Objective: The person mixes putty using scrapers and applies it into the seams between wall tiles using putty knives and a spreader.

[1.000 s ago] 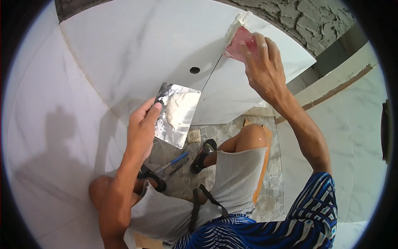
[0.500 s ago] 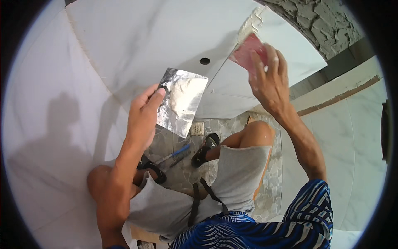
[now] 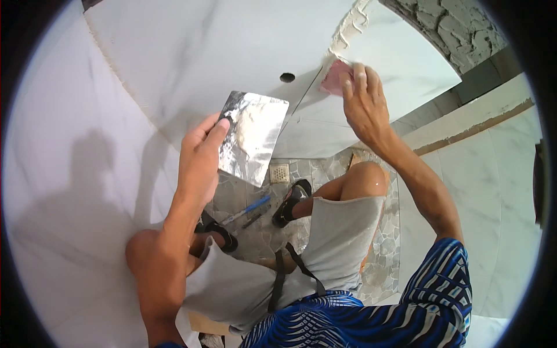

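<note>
My left hand (image 3: 204, 145) is closed on the edge of a flat metal plate (image 3: 264, 153), thumb on top. A mound of off-white grout paste (image 3: 250, 124) lies on the plate. In my right hand (image 3: 365, 101) is a pink, flexible-looking spreader (image 3: 335, 77), pressed against the white wall tile by the fingers. The spreader sits over the joint (image 3: 307, 93) between two tiles. Above it, a ridged band of cream paste (image 3: 351, 29) covers the joint up to the top edge. The lower part of the joint shows as a thin dark line.
A round dark hole (image 3: 287, 77) pierces the tile left of the joint. Rough grey mortar (image 3: 447, 26) shows at the top right, beside a ledge (image 3: 470, 119). Below are the stone-patterned floor (image 3: 301, 168), a square drain (image 3: 279, 173) and a blue-handled tool (image 3: 255, 204).
My right hand has brought the spreader slightly down and left along the joint, uncovering more of the cream paste above. The plate stays nearly in place in my left hand.
</note>
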The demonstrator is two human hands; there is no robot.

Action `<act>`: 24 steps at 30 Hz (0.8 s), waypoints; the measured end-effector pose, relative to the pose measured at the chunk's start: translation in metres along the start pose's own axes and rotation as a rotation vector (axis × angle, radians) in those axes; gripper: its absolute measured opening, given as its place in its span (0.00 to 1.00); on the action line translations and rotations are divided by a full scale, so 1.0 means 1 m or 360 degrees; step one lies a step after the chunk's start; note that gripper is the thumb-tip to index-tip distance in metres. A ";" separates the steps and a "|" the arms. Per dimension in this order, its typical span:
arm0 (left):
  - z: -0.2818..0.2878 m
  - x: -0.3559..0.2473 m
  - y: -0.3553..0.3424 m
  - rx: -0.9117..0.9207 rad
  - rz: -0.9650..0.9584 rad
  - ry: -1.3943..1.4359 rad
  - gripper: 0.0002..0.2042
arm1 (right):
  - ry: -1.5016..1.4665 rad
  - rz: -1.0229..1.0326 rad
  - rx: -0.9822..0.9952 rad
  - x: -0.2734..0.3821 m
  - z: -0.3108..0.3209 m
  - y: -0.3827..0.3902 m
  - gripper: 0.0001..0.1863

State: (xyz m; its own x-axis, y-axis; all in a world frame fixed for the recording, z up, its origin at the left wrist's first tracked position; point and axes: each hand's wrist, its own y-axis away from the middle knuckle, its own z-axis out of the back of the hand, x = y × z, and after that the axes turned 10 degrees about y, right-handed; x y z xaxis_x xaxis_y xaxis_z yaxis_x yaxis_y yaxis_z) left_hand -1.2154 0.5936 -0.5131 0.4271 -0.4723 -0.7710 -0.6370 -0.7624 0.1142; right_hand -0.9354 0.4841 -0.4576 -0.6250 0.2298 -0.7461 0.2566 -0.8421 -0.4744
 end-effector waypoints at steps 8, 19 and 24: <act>-0.001 -0.002 0.005 0.0073 -0.0005 0.0068 0.16 | -0.0323 -0.0368 -0.0218 -0.028 0.076 -0.026 0.29; 0.007 -0.004 0.007 0.0037 -0.0013 0.0111 0.16 | -0.0027 -0.0560 -0.0122 -0.039 0.087 -0.060 0.24; 0.002 -0.005 0.009 0.0028 -0.0048 0.0142 0.17 | 0.0036 -0.0369 -0.0074 -0.026 0.069 -0.054 0.26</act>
State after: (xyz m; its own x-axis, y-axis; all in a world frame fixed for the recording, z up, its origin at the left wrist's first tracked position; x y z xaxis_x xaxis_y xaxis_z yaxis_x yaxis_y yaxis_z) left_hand -1.2249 0.5896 -0.5096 0.5012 -0.4874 -0.7150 -0.6338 -0.7693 0.0801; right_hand -0.9840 0.4901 -0.3803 -0.6544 0.4260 -0.6247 0.1419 -0.7423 -0.6548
